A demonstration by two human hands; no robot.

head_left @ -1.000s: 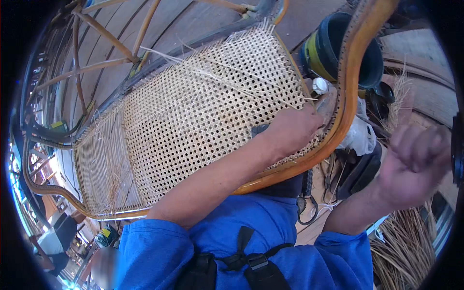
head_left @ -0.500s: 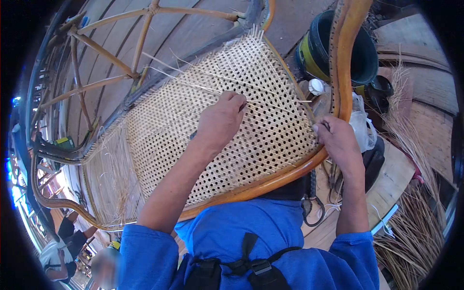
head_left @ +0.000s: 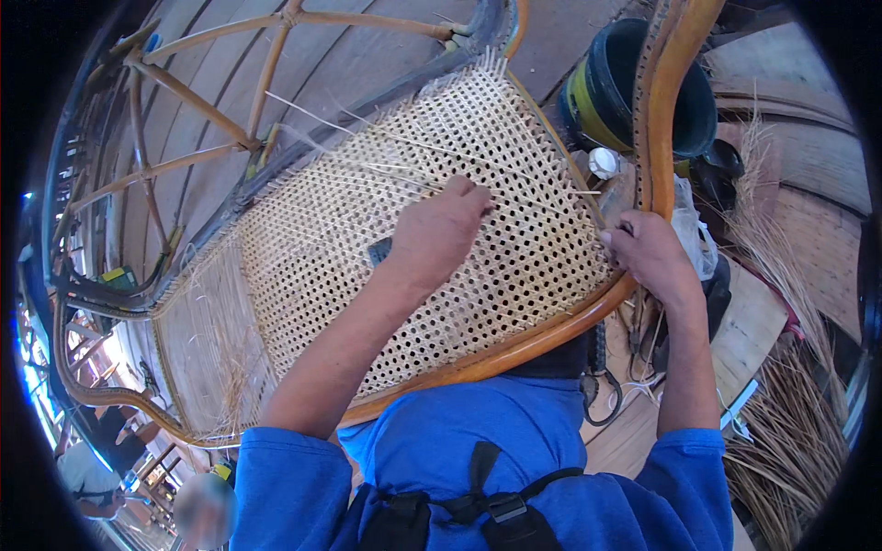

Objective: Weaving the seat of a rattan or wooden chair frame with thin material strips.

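Although loose fibres (head_left: 237, 390) lie over them, the parallel strands (head_left: 193, 358) at the left end of the work run side by side, without the cross-weave seen further right. Far beyond them, on the left, thin poles (head_left: 188, 96) form an open lattice above floorboards. Moving right, the cane panel (head_left: 514, 266) lies across the centre in front of me, in an open-hole weave, set within a curved rattan frame (head_left: 514, 354). My left hand (head_left: 441, 225) rests over its middle, fingers curled around a dark blue implement (head_left: 378, 251); its blunt end shows left of the hand, the remainder is hidden. Whether those fingers also pinch a strand, I cannot tell. Far right stand a dark green bucket (head_left: 588, 96) with a yellow band and, nearer, a white cap (head_left: 604, 163). My right hand (head_left: 657, 257) is at the panel's right edge, beside the frame, thumb and fingers drawn together; I cannot tell whether they grip anything. Just beyond is a clear plastic bag (head_left: 687, 230); near right, a heap of dry strips (head_left: 781, 441).
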